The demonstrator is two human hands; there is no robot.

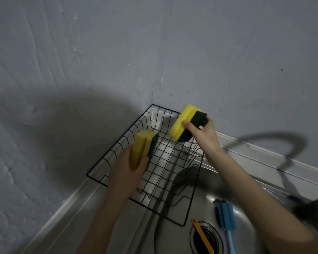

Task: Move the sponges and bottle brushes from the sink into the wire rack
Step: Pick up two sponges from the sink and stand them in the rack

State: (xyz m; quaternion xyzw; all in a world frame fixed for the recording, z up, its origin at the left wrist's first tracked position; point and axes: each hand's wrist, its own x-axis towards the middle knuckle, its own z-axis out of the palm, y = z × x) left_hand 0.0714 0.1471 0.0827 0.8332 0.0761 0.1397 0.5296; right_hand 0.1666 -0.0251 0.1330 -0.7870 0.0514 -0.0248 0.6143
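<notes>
A black wire rack (117, 143) sits on the steel counter in the corner, partly overhanging the round sink (250, 222). My left hand (125, 173) grips a yellow sponge with a green scouring side (141, 149) above the rack's left part. My right hand (203, 133) grips a second yellow and green sponge (182, 123) above the rack's far right corner. In the sink lie a blue bottle brush (225, 216) and a yellow handled brush (203, 237) across the drain.
Grey walls meet in a corner right behind the rack. The drain (209, 239) is at the sink's bottom. A dark object (314, 206) lies at the right edge. A faucet's shadow falls on the right wall.
</notes>
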